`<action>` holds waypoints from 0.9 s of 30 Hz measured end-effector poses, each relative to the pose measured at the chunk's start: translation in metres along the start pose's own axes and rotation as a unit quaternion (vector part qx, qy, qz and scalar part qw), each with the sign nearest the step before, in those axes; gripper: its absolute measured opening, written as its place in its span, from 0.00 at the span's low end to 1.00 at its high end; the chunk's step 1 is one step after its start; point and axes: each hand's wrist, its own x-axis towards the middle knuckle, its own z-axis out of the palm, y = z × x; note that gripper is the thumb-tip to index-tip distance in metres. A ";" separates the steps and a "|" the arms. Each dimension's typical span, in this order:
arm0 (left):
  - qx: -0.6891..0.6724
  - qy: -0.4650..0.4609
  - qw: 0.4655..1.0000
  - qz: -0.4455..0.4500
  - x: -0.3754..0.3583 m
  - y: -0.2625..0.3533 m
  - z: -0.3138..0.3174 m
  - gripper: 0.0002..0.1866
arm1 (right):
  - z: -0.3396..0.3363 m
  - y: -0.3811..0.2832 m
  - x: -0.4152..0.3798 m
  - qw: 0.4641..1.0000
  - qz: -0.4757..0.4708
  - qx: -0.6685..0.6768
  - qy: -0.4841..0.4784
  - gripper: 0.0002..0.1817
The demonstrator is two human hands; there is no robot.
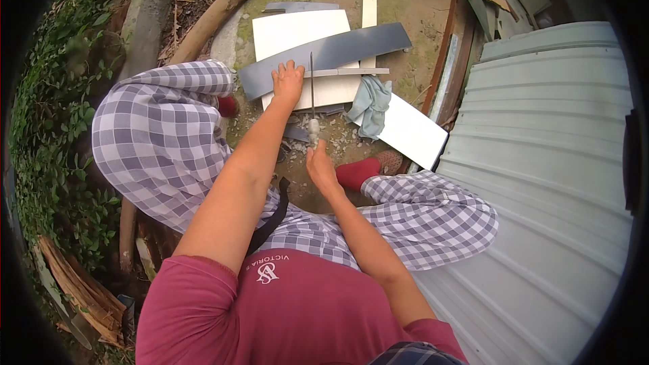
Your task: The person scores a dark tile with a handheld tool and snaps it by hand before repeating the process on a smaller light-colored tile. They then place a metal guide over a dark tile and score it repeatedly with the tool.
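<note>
Right hand (320, 162), grip closed on the thin-bladed tool (314, 128); left hand (289, 84) spread on the grey board (345, 46)

Two bare hands (289, 83), one long-bladed tool (312, 94), one long gray panel (358, 45), one crumpled cloth (371, 105), two red socks (358, 174).

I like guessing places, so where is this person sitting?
Probably a yard outdoors: green leafy bushes on the left, a long brown wooden log, and ridged pale metal sheeting on the right.
</note>
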 end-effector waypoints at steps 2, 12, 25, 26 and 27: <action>-0.011 0.000 1.000 -0.006 0.000 0.001 0.001 0.08 | -0.001 0.006 0.007 1.000 0.004 -0.005 0.004 0.19; -0.012 0.007 0.999 -0.034 0.001 0.007 -0.002 0.07 | -0.002 0.007 -0.002 0.999 0.014 -0.039 0.007 0.17; -0.127 0.035 0.990 -0.057 0.018 0.014 -0.016 0.08 | -0.026 -0.013 0.034 0.995 -0.044 0.000 0.086 0.16; -0.130 0.039 0.989 -0.065 0.018 0.015 -0.017 0.09 | -0.026 -0.013 0.035 0.996 -0.040 0.000 0.086 0.16; -0.132 0.038 0.988 -0.065 0.017 0.013 -0.016 0.09 | -0.027 -0.014 0.039 0.995 -0.038 -0.028 0.083 0.16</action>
